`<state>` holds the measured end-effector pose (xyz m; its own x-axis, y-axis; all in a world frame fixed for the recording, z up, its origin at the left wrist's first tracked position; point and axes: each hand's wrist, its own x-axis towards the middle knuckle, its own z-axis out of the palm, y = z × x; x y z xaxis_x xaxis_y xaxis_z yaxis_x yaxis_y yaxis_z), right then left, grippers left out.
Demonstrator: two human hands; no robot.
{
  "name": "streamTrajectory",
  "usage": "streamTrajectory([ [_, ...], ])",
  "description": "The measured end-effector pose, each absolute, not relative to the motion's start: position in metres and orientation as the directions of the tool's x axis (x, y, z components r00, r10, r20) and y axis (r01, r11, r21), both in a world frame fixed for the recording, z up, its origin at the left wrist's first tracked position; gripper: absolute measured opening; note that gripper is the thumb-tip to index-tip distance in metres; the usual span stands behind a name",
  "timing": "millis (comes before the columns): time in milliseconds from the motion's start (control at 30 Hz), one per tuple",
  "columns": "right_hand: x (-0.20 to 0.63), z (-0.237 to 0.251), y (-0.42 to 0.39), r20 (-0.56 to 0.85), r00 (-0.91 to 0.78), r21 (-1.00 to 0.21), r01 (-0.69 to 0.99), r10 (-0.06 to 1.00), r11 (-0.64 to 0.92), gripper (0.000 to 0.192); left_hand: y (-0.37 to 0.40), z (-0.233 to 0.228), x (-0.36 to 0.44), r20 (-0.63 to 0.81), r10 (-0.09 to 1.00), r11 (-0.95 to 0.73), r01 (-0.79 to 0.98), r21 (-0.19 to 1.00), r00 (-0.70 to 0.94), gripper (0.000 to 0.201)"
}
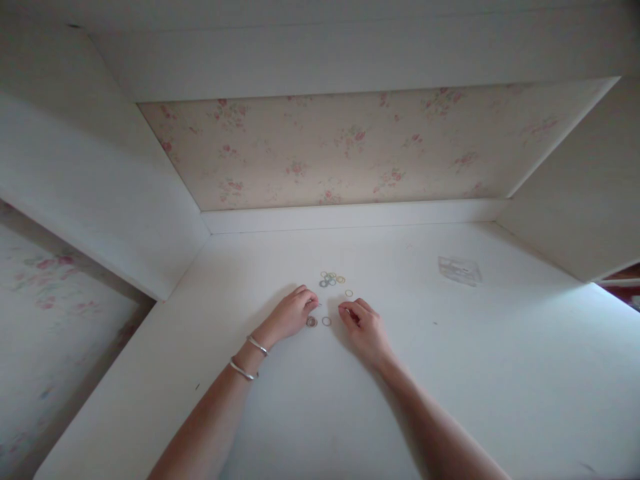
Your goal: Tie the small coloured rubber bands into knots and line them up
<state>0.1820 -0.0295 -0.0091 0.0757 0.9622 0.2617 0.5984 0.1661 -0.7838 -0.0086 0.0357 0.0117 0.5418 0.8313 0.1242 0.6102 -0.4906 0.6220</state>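
Note:
My left hand (295,312), with two silver bangles (245,370) on its wrist, is closed in a pinch above the white tabletop. A thin tip of something pokes out past its fingertips, too small to name. Across a narrow gap, my right hand (364,325) is pinched too, and whatever its fingers hold is hidden. Just below the left fingertips lie a few overlapping brownish rings (312,321), with a single thin ring (327,321) beside them. Beyond the hands is a loose cluster of silver and gold-coloured rings (330,280). One gold-coloured ring (349,293) lies apart, near my right fingers.
A clear plastic packet (459,271) lies at the back right of the white tabletop (500,373). White panels (130,167) rise on both sides, and a floral-papered wall stands behind. Small dark specks dot the surface.

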Motion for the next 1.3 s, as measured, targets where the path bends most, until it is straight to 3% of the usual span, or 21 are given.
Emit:
streamTrajectory([
  [100,0.182,-0.010,-0.029,0.260,0.072,-0.778,0.606,0.963,0.165,0.025,0.024,0.022,-0.006,0.122,0.828,-0.497,0.616,0.611,0.547,0.022],
  [300,0.182,-0.010,-0.029,0.273,0.061,-0.774,0.607,0.960,0.182,0.026,0.005,0.028,0.004,0.084,0.805,-0.552,0.688,0.471,0.588,0.019],
  [400,0.182,-0.012,-0.029,0.274,0.058,-0.763,0.621,0.960,0.180,0.025,0.003,0.025,0.007,0.063,0.799,-0.552,0.688,0.471,0.598,0.018],
  [633,0.181,-0.012,-0.032,0.267,-0.016,-0.672,0.714,0.964,0.198,0.021,0.007,0.035,-0.003,0.146,0.806,-0.534,0.598,0.598,0.574,0.019],
  [767,0.181,-0.007,-0.035,0.237,-0.158,-0.547,0.794,0.959,0.266,0.023,0.013,0.030,-0.022,0.200,0.903,-0.401,0.576,0.712,0.382,0.023],
  [900,0.180,-0.002,-0.038,0.191,-0.225,-0.466,0.836,0.955,0.290,0.034,0.021,0.012,-0.042,0.119,0.961,-0.240,0.545,0.803,0.249,0.028],
  [1067,0.175,0.001,-0.038,0.162,-0.241,-0.389,0.876,0.957,0.286,0.034,0.029,-0.004,-0.049,0.040,0.979,-0.140,0.522,0.842,0.198,0.029],
  [1300,0.170,0.003,-0.039,0.175,-0.219,-0.362,0.892,0.960,0.270,0.027,0.030,-0.005,-0.048,0.040,0.974,-0.154,0.521,0.839,0.223,0.029],
])
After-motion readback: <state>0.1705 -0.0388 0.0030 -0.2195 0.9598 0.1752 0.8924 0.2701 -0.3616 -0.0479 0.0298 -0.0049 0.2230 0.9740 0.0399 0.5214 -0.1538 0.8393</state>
